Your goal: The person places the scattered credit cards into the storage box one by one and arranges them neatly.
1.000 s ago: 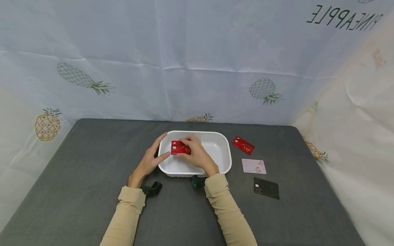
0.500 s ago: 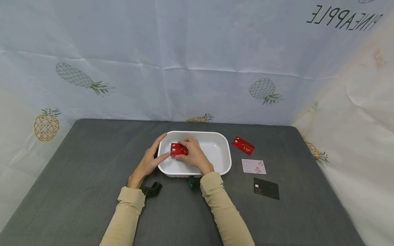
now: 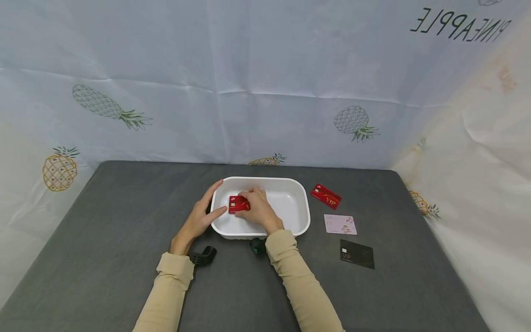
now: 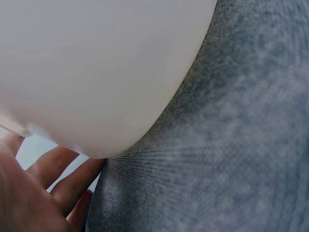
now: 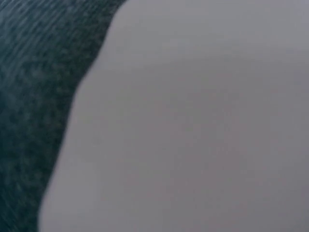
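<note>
In the head view, a white plastic tray [image 3: 286,207] with rounded corners stands on the grey table. My left hand [image 3: 198,221] holds its left end, thumb over the rim and fingers along the outside wall. The left wrist view shows those fingers [image 4: 72,183] against the tray's wall [image 4: 106,82]. Inside the tray, towards its left, my right hand [image 3: 259,210] pinches a red VIP card [image 3: 237,204] between thumb and fingers, covering the card's right end. Only the blurred tray wall [image 5: 183,135] fills most of the right wrist view.
Right of the tray a second red VIP card [image 3: 326,196], a pale pink card [image 3: 340,224] and a black VIP card [image 3: 357,254] lie on the table [image 3: 124,230]. A pineapple-print cloth [image 3: 257,92] hangs behind the table.
My right hand has moved the red card slightly left and nearer to me within the tray. The left hand stays at the tray's left end.
</note>
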Demonstrator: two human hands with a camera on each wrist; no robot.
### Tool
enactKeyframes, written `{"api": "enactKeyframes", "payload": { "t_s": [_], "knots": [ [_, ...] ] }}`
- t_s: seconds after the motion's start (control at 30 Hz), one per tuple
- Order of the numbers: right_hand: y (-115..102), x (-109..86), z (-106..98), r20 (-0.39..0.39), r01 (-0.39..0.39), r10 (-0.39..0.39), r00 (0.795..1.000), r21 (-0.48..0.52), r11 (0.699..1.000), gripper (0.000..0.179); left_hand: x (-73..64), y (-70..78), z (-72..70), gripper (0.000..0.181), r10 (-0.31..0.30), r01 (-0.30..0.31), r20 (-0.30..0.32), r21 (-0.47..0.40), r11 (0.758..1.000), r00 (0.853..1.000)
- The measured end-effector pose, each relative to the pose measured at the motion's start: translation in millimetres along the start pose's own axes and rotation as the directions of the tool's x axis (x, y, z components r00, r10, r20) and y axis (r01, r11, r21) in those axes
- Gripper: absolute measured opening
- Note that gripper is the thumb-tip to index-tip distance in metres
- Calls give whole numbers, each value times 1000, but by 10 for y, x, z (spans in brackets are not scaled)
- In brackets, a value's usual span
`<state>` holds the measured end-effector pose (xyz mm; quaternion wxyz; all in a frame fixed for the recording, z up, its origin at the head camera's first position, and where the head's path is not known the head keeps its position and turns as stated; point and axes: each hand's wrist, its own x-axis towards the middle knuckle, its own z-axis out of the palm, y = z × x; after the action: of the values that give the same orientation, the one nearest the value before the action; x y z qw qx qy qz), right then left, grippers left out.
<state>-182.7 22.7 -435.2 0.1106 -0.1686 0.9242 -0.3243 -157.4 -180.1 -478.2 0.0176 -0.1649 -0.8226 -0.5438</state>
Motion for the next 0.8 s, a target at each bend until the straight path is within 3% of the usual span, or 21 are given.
{"api": "enactKeyframes", "payload": {
  "t_s": [0.8],
  "knots": [
    [-27,0,-4,16,-35,35,999,-20,999,61,6,5,0,74,-18,18,0,3,1000,1000]
  ]
}}
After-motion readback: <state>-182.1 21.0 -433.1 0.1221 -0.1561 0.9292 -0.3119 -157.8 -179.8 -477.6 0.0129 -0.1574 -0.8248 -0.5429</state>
